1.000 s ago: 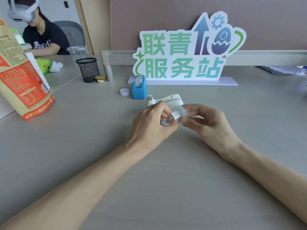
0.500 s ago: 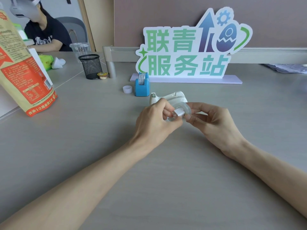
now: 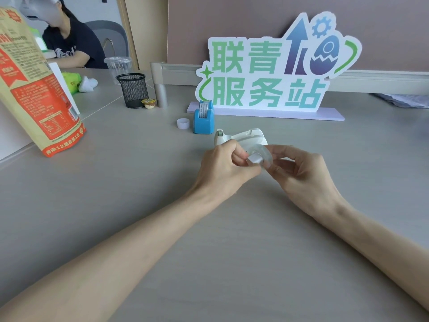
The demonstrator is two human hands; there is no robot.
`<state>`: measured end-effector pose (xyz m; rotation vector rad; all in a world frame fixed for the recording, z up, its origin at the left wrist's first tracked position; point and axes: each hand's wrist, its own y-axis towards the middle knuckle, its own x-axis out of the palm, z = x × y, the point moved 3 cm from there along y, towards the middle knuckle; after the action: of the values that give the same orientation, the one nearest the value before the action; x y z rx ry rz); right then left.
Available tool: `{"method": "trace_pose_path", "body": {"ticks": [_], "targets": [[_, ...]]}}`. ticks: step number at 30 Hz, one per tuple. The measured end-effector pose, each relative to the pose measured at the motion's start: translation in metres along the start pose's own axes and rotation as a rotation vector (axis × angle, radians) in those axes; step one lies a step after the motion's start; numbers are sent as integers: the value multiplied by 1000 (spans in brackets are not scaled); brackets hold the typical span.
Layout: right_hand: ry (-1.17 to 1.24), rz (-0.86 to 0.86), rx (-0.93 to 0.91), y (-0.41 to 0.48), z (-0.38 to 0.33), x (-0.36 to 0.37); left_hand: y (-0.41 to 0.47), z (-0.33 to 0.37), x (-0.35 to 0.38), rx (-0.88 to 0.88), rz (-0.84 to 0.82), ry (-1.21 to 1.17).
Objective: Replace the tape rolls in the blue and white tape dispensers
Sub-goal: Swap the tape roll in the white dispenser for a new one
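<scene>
Both hands pinch a clear tape roll (image 3: 262,156) just before the white plastic tape dispenser (image 3: 241,137) on the grey tabletop (image 3: 139,182): left hand (image 3: 222,168) grips its small white core, right hand (image 3: 299,173) its rim. A skewed core could jam or slip out.

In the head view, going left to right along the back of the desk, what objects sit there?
Orange bag → mesh pen cup → small white ring → blue tape dispenser → white tape dispenser. The sign spans behind the last few, so it has no clear place.
</scene>
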<state>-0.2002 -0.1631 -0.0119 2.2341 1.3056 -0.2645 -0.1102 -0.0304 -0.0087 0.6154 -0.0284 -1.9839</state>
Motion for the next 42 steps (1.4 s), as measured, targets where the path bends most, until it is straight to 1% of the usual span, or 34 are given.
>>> {"method": "trace_pose_path", "body": {"ticks": [7, 10, 20, 24, 28, 30, 32, 34, 35, 37, 39, 42], "targets": [[-20, -9, -10, 1, 1, 1, 3, -3, 1, -105, -59, -94], [-15, -7, -14, 2, 1, 1, 4, -4, 2, -145, -55, -141], [-17, -5, 1, 1, 2, 1, 4, -5, 3, -171, -36, -157], [28, -8, 8, 1, 0, -1, 2, -2, 3, -106, -62, -112], [133, -18, 10, 0, -2, -1, 1, -1, 3, -46, -54, -115], [196, -11, 23, 1, -1, -2, 1, 0, 2, 29, -37, -69], [248, -15, 51, 2, 2, -4, 2, 1, 1, 184, 12, 79], [306, -34, 76, 3, 4, -3, 3, 0, 0, 366, 86, 303], [338, -42, 89, 4, 5, -3, 3, 0, 0, 436, 123, 405], [385, -52, 112, 4, 6, -2, 2, 0, 1, 535, 178, 524], [413, -51, 124, 4, 7, -2, 1, -1, 2, 567, 202, 554], [456, -46, 147, 4, 9, -2, 2, -2, 1, 510, 180, 486]]}}
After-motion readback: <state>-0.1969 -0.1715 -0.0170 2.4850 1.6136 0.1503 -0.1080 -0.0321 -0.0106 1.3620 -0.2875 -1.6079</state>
